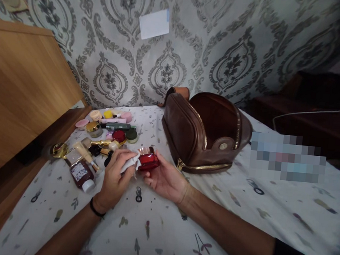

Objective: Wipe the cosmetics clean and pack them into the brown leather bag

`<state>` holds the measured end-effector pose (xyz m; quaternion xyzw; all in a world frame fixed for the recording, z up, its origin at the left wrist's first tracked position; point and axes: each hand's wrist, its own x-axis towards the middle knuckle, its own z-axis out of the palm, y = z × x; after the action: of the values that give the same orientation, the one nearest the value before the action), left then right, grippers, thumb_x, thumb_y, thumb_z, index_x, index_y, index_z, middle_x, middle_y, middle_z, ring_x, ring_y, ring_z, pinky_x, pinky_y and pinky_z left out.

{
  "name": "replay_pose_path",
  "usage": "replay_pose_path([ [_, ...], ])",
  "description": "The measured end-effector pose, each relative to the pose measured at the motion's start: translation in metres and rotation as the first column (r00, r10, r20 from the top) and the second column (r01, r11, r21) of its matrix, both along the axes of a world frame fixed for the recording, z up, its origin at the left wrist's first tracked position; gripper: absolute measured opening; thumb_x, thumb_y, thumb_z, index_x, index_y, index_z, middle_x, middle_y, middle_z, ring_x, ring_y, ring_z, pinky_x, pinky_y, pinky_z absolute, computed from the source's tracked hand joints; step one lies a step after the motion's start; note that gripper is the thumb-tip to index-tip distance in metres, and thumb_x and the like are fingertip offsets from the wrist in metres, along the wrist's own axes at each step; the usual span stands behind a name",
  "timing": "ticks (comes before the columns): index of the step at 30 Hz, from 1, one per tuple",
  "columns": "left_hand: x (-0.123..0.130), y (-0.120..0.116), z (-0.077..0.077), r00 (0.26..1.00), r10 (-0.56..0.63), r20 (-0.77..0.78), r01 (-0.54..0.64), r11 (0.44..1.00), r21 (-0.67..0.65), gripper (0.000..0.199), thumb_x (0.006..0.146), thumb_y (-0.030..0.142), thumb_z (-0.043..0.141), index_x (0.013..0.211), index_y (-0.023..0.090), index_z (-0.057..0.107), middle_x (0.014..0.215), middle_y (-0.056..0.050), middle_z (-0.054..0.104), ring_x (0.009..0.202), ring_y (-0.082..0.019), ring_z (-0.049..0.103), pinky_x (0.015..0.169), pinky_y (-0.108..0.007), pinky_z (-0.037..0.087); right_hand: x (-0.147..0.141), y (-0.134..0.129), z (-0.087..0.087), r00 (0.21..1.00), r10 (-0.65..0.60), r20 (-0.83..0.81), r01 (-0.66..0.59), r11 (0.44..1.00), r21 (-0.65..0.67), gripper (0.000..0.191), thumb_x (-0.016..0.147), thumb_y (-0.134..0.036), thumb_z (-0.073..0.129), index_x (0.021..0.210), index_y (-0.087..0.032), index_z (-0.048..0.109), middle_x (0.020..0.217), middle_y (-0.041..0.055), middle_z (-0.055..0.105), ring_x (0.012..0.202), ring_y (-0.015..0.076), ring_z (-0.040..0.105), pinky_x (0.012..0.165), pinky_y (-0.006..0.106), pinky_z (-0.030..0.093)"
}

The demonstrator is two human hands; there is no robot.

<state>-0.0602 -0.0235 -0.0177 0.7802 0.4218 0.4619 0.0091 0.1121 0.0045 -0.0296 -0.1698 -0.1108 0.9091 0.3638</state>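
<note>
Red jar [149, 162] sits between the two hands, wide way running roughly hand to hand; right hand [169, 182] grips its right end, left hand [117, 173] pinches a white cloth [131, 164] at its left, looks like contact. Cosmetics [118, 126] lie beyond the left; unzipped brown bag [178, 132] stands past the right, the nearer hand to it.

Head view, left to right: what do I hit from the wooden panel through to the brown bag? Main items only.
Wooden panel → white-capped dark bottle → left hand → white cloth → held red container → right hand → brown bag.
</note>
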Motion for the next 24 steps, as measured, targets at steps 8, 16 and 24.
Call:
replay_pose_path([
  [8, 0.0063, -0.0056, 0.0042, 0.975, -0.143, -0.168, 0.164, 0.980, 0.114, 0.032, 0.089, 0.006, 0.053, 0.117, 0.019, 0.058, 0.108, -0.008, 0.059, 0.105, -0.021, 0.056, 0.094, -0.039, 0.047, -0.0020, 0.0046, -0.0069, 0.995, -0.067, -0.068, 0.063, 0.997, -0.052, 0.046, 0.099, -0.049, 0.038, 0.095, -0.011, 0.063, 0.079, 0.0060, 0.067, 0.062, 0.0114, 0.059, 0.057, 0.021, 0.052],
  [16, 0.0078, -0.0084, 0.0071, 0.945, -0.203, -0.257, 0.243, 0.960, 0.137, 0.033, 0.089, 0.005, 0.052, 0.119, 0.019, 0.055, 0.107, -0.009, 0.059, 0.107, -0.022, 0.053, 0.094, -0.041, 0.048, -0.0001, -0.0009, 0.0000, 0.988, -0.098, -0.119, 0.099, 0.995, 0.003, 0.025, 0.084, -0.032, 0.072, 0.091, -0.009, 0.064, 0.083, 0.0060, 0.070, 0.070, 0.0122, 0.066, 0.064, 0.020, 0.057],
  [24, 0.0022, -0.0038, 0.0041, 0.997, -0.047, -0.064, 0.051, 0.997, 0.056, 0.026, 0.092, 0.010, 0.051, 0.114, 0.021, 0.056, 0.108, -0.007, 0.057, 0.104, -0.019, 0.055, 0.092, -0.035, 0.048, 0.0016, 0.0002, -0.0021, 0.996, -0.061, -0.063, 0.059, 0.998, -0.032, 0.023, 0.088, -0.035, 0.067, 0.084, -0.012, 0.062, 0.070, 0.0026, 0.066, 0.055, 0.0099, 0.058, 0.043, 0.015, 0.045],
])
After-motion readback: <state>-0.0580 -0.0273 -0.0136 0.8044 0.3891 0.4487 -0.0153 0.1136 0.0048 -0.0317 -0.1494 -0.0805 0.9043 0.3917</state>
